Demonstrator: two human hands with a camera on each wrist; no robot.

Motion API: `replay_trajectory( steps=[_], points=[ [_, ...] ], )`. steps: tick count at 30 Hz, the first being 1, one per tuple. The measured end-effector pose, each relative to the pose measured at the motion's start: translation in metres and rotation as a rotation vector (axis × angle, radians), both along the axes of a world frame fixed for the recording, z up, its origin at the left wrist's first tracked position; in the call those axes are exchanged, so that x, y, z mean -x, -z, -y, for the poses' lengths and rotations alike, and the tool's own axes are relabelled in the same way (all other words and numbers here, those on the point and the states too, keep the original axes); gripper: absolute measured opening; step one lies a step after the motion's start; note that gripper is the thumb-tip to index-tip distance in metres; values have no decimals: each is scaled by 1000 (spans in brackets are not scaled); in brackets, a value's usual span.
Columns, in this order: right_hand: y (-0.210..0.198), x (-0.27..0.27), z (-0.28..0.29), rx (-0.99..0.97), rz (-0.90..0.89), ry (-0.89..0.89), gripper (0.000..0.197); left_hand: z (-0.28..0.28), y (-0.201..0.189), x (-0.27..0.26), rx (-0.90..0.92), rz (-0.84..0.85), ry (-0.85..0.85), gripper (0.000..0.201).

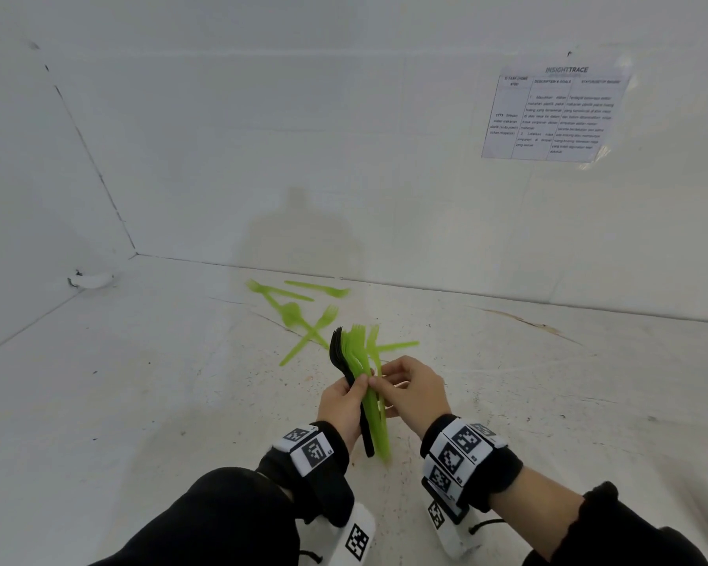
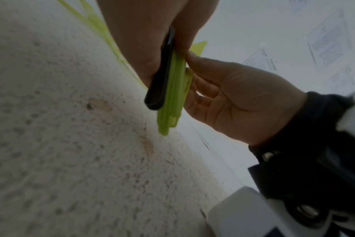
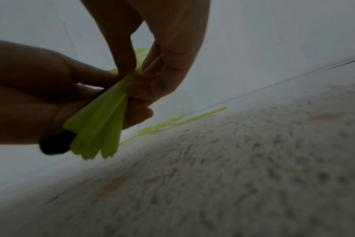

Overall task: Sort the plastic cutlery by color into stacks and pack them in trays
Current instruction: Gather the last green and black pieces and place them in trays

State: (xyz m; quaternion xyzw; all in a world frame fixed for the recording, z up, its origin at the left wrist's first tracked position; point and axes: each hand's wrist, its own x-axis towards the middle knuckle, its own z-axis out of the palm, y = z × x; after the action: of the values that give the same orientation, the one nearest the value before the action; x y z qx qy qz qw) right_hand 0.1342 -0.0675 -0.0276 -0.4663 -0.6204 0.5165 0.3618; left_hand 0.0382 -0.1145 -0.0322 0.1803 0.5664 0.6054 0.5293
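Our left hand gripped bundle of black cutlery and green forks; our right hand pinched green forks. Loose green forks lay beyond bundle.

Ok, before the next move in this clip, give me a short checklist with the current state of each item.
1. Left hand grips the bundle: ok.
2. Right hand pinches the green pieces: ok.
3. Colours grouped in the bundle: ok, black pieces sit together on the left, green on the right.
4. Green handles squared up: not ok, they fan apart at the lower ends in the right wrist view.
5. Table cleared of cutlery: not ok, loose green forks lie near the back wall.
6. Tray ready for packing: cannot tell, none shows in any view.
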Motion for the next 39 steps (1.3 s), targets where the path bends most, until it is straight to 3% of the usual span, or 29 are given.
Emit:
replay_trajectory(
  steps=[8, 15, 21, 30, 39],
  points=[
    [2, -4, -6, 30, 48, -78, 7, 4, 3, 0, -8, -57, 2, 18],
    [0, -3, -9, -17, 119, -156, 10, 5, -1, 2, -39, 48, 8, 23],
    [0, -4, -12, 74, 42, -161, 14, 7, -2, 3, -51, 86, 6, 22],
    [4, -1, -11, -33, 208, -179, 6, 9, -2, 3, -74, 141, 14, 23],
    [0, -2, -12, 27, 103, -216, 12, 5, -5, 5, -109, 182, 67, 23]
  ],
)
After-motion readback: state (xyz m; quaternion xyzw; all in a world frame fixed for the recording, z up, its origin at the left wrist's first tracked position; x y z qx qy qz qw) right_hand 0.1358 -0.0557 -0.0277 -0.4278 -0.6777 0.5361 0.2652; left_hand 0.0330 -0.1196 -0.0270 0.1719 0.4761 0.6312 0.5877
